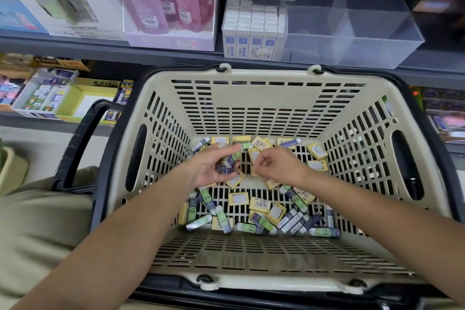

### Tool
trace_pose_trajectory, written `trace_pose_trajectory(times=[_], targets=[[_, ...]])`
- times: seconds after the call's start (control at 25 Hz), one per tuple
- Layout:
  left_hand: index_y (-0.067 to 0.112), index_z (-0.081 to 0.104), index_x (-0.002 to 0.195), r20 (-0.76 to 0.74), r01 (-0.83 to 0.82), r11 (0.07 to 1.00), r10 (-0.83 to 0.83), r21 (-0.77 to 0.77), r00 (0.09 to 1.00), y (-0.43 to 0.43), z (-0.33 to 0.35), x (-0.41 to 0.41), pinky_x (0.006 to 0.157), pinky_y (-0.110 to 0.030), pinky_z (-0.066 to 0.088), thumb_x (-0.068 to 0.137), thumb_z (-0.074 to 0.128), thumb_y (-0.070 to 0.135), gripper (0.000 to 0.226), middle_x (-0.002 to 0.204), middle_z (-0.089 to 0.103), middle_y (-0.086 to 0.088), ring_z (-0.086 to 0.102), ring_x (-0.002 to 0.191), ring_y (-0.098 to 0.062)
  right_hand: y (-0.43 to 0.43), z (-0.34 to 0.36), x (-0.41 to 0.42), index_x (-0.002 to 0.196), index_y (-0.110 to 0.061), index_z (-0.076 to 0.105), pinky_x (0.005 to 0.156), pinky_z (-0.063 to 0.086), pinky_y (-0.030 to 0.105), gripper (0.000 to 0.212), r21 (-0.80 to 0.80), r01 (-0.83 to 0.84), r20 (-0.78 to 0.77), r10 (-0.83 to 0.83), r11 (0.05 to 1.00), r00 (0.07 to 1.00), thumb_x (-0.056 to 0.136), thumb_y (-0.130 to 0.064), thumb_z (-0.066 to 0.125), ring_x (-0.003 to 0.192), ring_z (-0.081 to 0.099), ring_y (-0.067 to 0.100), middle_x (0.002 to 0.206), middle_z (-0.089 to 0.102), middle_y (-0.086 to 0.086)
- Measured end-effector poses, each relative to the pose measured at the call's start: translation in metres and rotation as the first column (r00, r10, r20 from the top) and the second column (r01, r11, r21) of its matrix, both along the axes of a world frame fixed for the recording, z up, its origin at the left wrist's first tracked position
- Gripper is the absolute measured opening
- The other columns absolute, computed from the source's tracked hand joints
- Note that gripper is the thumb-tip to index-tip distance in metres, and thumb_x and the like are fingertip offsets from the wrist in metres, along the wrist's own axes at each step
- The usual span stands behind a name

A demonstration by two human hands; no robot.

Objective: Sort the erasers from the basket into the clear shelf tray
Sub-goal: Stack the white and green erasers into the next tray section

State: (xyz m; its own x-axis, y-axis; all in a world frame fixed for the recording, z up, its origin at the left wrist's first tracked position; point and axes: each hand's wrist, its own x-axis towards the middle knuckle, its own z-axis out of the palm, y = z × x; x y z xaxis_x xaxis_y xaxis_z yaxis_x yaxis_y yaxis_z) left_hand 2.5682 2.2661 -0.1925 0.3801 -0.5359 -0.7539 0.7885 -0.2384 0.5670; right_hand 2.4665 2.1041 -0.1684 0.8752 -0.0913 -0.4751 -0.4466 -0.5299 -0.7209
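A cream slotted basket [264, 98] with dark handles sits below the shelf. Several erasers lie loose on its floor: yellow boxed ones [238, 198] and long green-and-navy sleeved ones [207, 197]. My left hand [208, 167] is inside the basket and grips a small bundle of green-and-navy erasers [227, 163]. My right hand [275, 165] hovers beside it with its fingers curled; nothing shows between them. The clear shelf tray [352, 25] stands on the shelf above, its left section packed with upright white-and-blue erasers [254, 30], its right sections bare.
Pink and purple glue bottles [171, 0] in a display box stand left of the tray. The grey shelf edge [100, 48] runs just above the basket's rim. Lower shelves at left hold yellow and white stationery boxes [83, 100]. The basket's dark handle [78, 148] sticks out left.
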Motion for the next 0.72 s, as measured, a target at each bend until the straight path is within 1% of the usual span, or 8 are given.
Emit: trace_pose_trajectory(times=[0.08,0.2,0.32,0.44,0.48,0.56,0.64,0.72], targets=[[0.014,0.058,0.098,-0.012,0.004,1.0,-0.004,0.008,1.0,0.0,0.002,0.001,0.056,-0.028,0.054,0.061,0.081,0.024,0.044,0.092,0.062,-0.007,0.065,0.076,-0.018,-0.004,-0.01,-0.013,0.087,-0.008,0.069,0.059,0.047,0.012,0.012,-0.105,-0.222,-0.158,0.204,0.969,0.966,0.085,-0.019,0.065,0.064,0.061,0.004,0.076,0.067,-0.004],[0.01,0.052,0.111,-0.024,0.002,0.999,-0.001,0.04,1.0,-0.002,0.002,0.0,0.059,-0.032,0.056,0.06,0.081,0.014,0.059,0.107,0.058,-0.009,0.061,0.089,-0.022,0.007,-0.029,-0.031,0.091,-0.01,0.071,0.074,0.054,0.03,0.022,-0.129,-0.453,-0.341,0.39,0.882,0.856,0.082,-0.03,0.068,0.081,0.064,0.012,0.092,0.07,0.001],[0.017,0.054,0.096,-0.03,0.026,0.999,-0.025,0.04,0.999,-0.004,0.003,-0.003,0.062,-0.037,0.058,0.059,0.079,0.006,0.046,0.104,0.058,-0.005,0.062,0.092,-0.021,0.02,-0.04,-0.038,0.088,-0.01,0.069,0.059,0.045,0.029,0.036,-0.324,-0.611,-0.402,0.48,0.722,0.78,0.079,-0.045,0.066,0.085,0.063,0.023,0.092,0.069,0.005],[0.018,0.054,0.094,-0.043,0.046,0.998,-0.044,0.037,0.998,-0.003,0.003,-0.004,0.067,-0.041,0.058,0.063,0.078,0.002,0.042,0.099,0.056,-0.003,0.063,0.094,-0.022,0.026,-0.043,-0.039,0.091,-0.008,0.067,0.054,0.035,0.024,0.034,-0.379,-0.684,-0.415,0.547,0.623,0.727,0.08,-0.04,0.063,0.089,0.062,0.028,0.095,0.068,0.01],[0.015,0.056,0.098,-0.051,0.06,0.997,-0.058,0.038,0.997,-0.003,0.003,-0.003,0.067,-0.041,0.058,0.063,0.078,0.002,0.043,0.103,0.057,-0.005,0.064,0.094,-0.023,0.025,-0.039,-0.035,0.092,-0.008,0.068,0.055,0.039,0.025,0.032,-0.345,-0.662,-0.393,0.539,0.665,0.745,0.081,-0.037,0.063,0.089,0.063,0.027,0.097,0.069,0.01],[0.012,0.057,0.104,-0.062,0.084,0.996,-0.081,0.044,0.995,-0.002,0.004,-0.002,0.066,-0.041,0.058,0.063,0.078,0.003,0.046,0.117,0.056,-0.01,0.064,0.101,-0.029,0.015,-0.023,-0.021,0.094,-0.01,0.067,0.062,0.049,0.028,0.027,-0.231,-0.493,-0.293,0.424,0.838,0.857,0.081,-0.033,0.063,0.078,0.065,0.018,0.099,0.07,0.007],[0.011,0.058,0.101,-0.054,0.106,0.993,-0.104,0.051,0.993,-0.001,0.004,-0.001,0.066,-0.039,0.058,0.067,0.077,0.002,0.04,0.118,0.056,-0.014,0.063,0.101,-0.031,0.001,0.001,-0.003,0.088,-0.013,0.061,0.052,0.049,0.024,0.019,-0.101,-0.279,-0.227,0.251,0.955,0.941,0.086,-0.032,0.062,0.061,0.064,0.008,0.09,0.07,0.008],[0.01,0.059,0.1,-0.049,0.14,0.989,-0.137,0.047,0.989,0.0,0.004,-0.001,0.067,-0.039,0.057,0.069,0.077,0.005,0.036,0.108,0.064,-0.015,0.068,0.09,-0.028,-0.009,0.021,0.007,0.088,-0.016,0.051,0.042,0.042,0.015,0.014,0.043,-0.111,-0.205,0.118,0.993,0.972,0.09,-0.029,0.058,0.052,0.064,0.002,0.082,0.068,0.003]])
